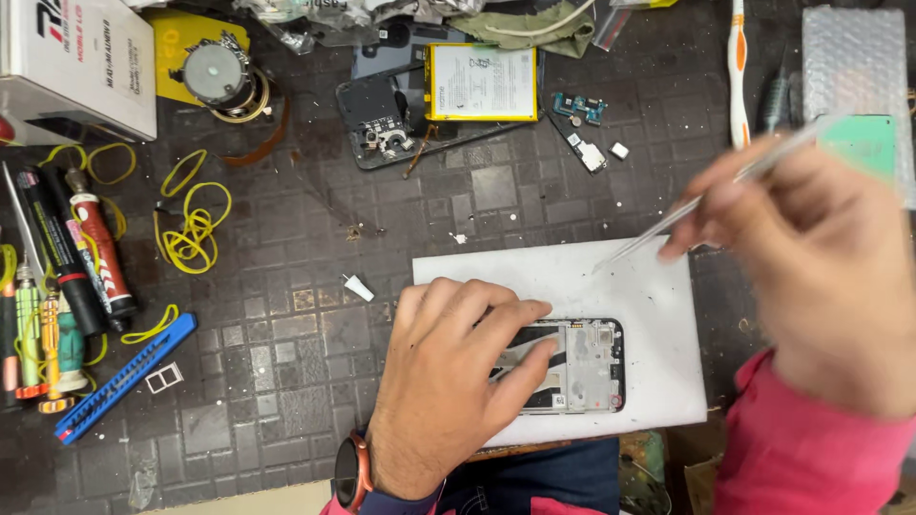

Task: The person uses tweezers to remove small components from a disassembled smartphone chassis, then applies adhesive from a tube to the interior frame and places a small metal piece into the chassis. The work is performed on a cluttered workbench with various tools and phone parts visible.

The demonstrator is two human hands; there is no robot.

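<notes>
A: Pinning the opened phone (572, 367) flat on the white pad (658, 286), at six o'clock on our worktop (286, 334), is our left hand (448, 381).

B: Our right hand (821, 257), at three o'clock, has its grip closed on the tweezers (706, 195); we should bring the tip down slowly.

Our left hand (448, 381) lies palm down at six o'clock, fingers (520, 315) spread and pointing toward three o'clock, wrist banded. Our right hand (811, 257), blurred, hovers at three o'clock, fingertips pinched together, pink sleeve trailing toward five o'clock.
</notes>
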